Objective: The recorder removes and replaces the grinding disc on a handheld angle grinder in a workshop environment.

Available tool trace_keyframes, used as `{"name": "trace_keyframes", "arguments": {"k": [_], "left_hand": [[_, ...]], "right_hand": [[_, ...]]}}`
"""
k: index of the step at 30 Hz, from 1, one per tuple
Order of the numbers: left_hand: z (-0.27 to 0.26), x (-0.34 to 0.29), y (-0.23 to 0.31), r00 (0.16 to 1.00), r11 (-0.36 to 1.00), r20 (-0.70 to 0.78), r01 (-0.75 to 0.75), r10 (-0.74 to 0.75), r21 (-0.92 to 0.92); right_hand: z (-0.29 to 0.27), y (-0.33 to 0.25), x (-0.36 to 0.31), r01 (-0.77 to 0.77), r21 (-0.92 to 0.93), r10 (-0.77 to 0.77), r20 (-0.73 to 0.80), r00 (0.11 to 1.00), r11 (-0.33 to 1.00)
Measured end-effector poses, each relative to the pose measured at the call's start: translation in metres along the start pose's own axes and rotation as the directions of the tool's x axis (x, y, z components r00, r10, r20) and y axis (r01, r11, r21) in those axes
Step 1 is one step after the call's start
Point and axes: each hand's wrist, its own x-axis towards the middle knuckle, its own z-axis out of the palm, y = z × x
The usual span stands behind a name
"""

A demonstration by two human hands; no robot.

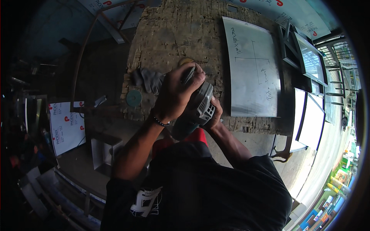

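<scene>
Power tool (204, 103) over table's (173, 30) near edge. Left grip (177, 89) closed on its upper end, right grip (215, 115) clamped round its body. Green disc (134, 98) at nine o'clock from tool, grey glove (145, 80) at ten.

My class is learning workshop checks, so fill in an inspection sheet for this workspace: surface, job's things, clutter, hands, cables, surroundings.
Surface: wooden tabletop, scarred.
Job's things: grey-and-green power tool, held at the tabletop's near edge.
Clutter: glove, green disc, partly hidden tan disc, marked metal sheet.
Hands: left hand curled at the tool's upper end; right hand around its side.
Cables: nothing seen clearly.
Surroundings: white panel left, framed panels right.
</scene>
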Motion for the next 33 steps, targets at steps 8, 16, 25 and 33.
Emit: {"name": "trace_keyframes", "arguments": {"k": [8, 16, 25, 33], "left_hand": [[-0.003, -0.001, 0.003, 0.994, 0.994, -0.021, -0.107, 0.107, 0.002], [0.001, 0.002, 0.0, 0.999, 0.999, -0.023, -0.021, 0.022, 0.038], [-0.015, -0.004, -0.005, 0.997, 1.0, 0.069, 0.028, -0.029, 0.015], [-0.059, -0.106, -0.072, 0.873, 0.877, 0.095, 0.474, -0.479, 0.076]], "right_hand": [[-0.005, 0.007, 0.007, -0.017, 0.041, 0.016, 0.021, 1.0, 0.999], [-0.016, 0.018, 0.008, 0.005, 0.113, 0.007, -0.112, 0.994, 0.994], [-0.003, 0.021, 0.011, 0.052, 0.015, -0.048, -0.174, 0.984, 0.999], [-0.004, 0.053, 0.056, 0.069, 0.388, -0.146, 0.172, 0.974, 0.919]]}}
